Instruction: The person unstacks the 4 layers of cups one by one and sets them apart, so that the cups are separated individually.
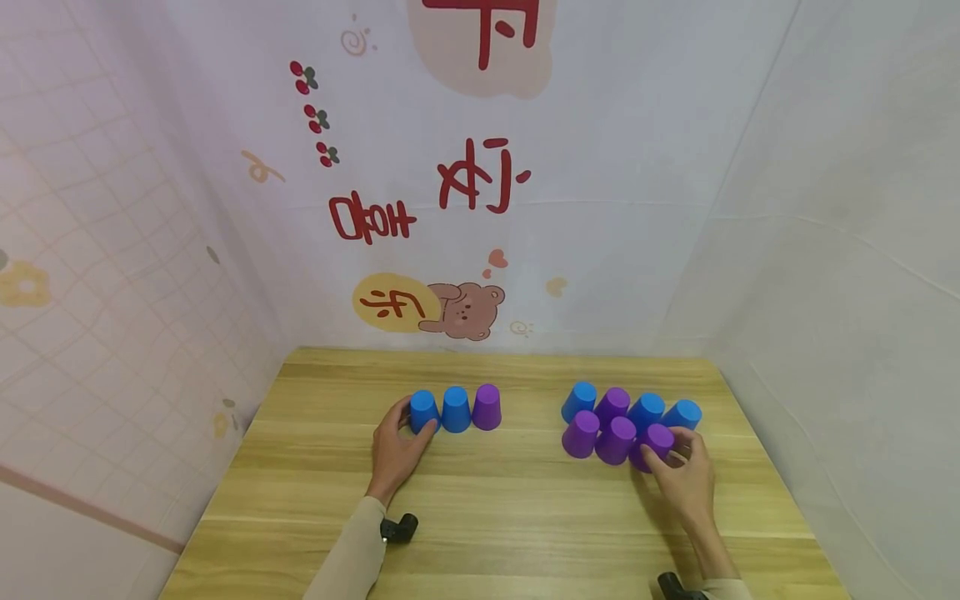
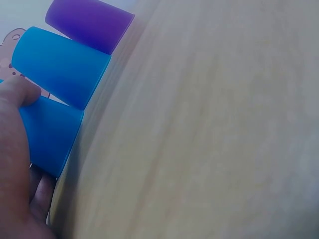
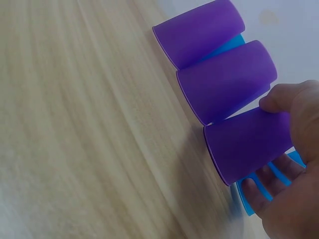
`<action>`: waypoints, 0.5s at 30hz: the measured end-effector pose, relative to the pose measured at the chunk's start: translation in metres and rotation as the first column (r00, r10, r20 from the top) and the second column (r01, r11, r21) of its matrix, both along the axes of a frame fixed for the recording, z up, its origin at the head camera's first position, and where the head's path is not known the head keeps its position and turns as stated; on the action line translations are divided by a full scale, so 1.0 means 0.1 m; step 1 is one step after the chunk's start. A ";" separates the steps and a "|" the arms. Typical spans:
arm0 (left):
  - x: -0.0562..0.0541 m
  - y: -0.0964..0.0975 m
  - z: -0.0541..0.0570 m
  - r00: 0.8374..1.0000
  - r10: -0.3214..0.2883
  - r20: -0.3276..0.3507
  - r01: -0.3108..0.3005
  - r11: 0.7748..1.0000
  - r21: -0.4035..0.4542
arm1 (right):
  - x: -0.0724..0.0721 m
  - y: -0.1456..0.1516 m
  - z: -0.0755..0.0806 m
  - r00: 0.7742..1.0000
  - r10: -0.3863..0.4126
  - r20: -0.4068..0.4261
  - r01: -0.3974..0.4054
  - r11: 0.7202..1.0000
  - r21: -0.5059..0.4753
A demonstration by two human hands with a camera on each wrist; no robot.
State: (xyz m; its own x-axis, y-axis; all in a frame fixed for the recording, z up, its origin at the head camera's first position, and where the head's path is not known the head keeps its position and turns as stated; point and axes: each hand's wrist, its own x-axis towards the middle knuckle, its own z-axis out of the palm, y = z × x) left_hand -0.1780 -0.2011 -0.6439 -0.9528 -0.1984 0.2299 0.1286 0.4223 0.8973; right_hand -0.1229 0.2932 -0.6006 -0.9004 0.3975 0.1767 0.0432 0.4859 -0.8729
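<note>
My left hand [image 1: 397, 450] grips the leftmost blue cup [image 1: 423, 412], thumb on its near side and fingers round the left. Beside it in one row stand another blue cup [image 1: 456, 410] and a purple cup [image 1: 487, 407], all upside down. On the right, my right hand [image 1: 686, 479] holds the end purple cup [image 3: 249, 142] of a front row, thumb and fingers on opposite sides. Two more purple cups [image 1: 581, 435] [image 1: 617, 441] continue that row leftward. Behind them is a back row with blue cups [image 1: 579, 402] and a purple cup [image 1: 613, 407], partly hidden.
The cups stand on a wood-grain table [image 1: 495, 517]. A white printed cloth [image 1: 600, 208] hangs behind its far edge, with more cloth at both sides. Each wrist wears a small black camera [image 1: 400, 528].
</note>
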 end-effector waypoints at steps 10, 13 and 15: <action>0.02 0.00 0.03 1.000 -0.009 0.007 0.009 1.000 0.005 | 0.01 -0.01 0.03 1.000 0.003 0.011 -0.003 1.000 0.011; 0.02 0.00 0.05 1.000 -0.011 0.005 0.011 1.000 0.001 | 0.01 0.00 0.03 1.000 0.010 0.020 -0.010 1.000 0.005; 0.02 0.00 0.05 1.000 -0.012 0.006 0.012 1.000 0.001 | 0.01 0.00 0.03 1.000 0.014 0.024 -0.014 1.000 0.001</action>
State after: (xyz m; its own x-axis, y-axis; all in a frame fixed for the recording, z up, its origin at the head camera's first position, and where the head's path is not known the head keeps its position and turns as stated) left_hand -0.1757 -0.2013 -0.6393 -0.9565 -0.1868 0.2243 0.1285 0.4203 0.8982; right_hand -0.1215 0.2934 -0.5972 -0.9097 0.3851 0.1553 0.0577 0.4877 -0.8711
